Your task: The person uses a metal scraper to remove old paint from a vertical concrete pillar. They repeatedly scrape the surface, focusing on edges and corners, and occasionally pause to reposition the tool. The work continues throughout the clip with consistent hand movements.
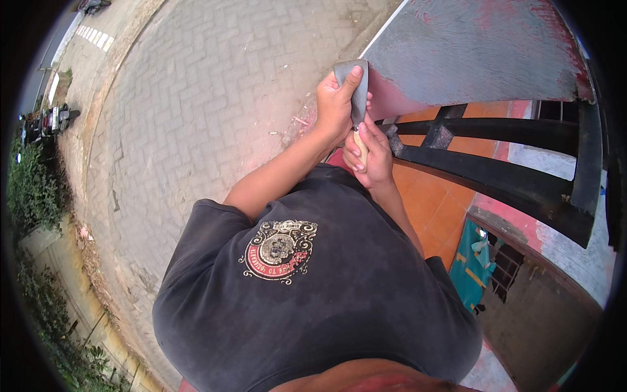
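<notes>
In front of my chest is a scraper [360,103] with a wide grey metal blade and a pale wooden handle. My right hand [376,153] is closed round the handle. My left hand [335,108] grips the blade, its thumb lying flat on the metal face. The blade's broad end points away from me, beside the edge of a grey wall panel [470,52] with patches of red and pink paint. Some fingers behind the blade are hidden.
Black metal railing bars [496,173] run to the right over orange floor tiles [418,199]. Grey paving [189,98] spreads to the left, with small pink flakes [302,121] near my left forearm. A motorcycle [52,123] and green bushes [32,196] are at the far left.
</notes>
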The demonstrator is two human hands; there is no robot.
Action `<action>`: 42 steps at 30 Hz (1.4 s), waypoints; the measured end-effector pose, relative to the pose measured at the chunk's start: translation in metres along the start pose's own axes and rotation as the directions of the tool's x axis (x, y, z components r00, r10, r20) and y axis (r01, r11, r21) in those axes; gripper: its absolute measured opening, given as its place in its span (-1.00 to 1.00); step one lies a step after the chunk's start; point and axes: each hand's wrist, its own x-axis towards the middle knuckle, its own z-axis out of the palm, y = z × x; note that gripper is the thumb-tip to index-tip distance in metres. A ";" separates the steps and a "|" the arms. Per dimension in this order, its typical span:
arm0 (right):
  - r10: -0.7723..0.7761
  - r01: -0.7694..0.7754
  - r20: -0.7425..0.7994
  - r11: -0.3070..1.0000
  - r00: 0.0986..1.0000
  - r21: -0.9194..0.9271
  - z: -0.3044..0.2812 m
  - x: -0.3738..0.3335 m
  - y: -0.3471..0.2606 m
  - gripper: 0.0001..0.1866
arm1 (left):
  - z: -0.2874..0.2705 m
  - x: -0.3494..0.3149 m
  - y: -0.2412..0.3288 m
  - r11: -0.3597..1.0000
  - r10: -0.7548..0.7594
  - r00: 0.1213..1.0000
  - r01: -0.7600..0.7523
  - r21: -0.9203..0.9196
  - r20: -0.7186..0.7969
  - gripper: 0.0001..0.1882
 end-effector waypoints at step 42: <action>-0.002 0.001 0.053 1.000 0.999 0.017 -0.011 0.004 0.000 -0.51 | -0.002 0.003 -0.002 0.999 0.031 0.999 -0.032 0.018 0.027 -0.63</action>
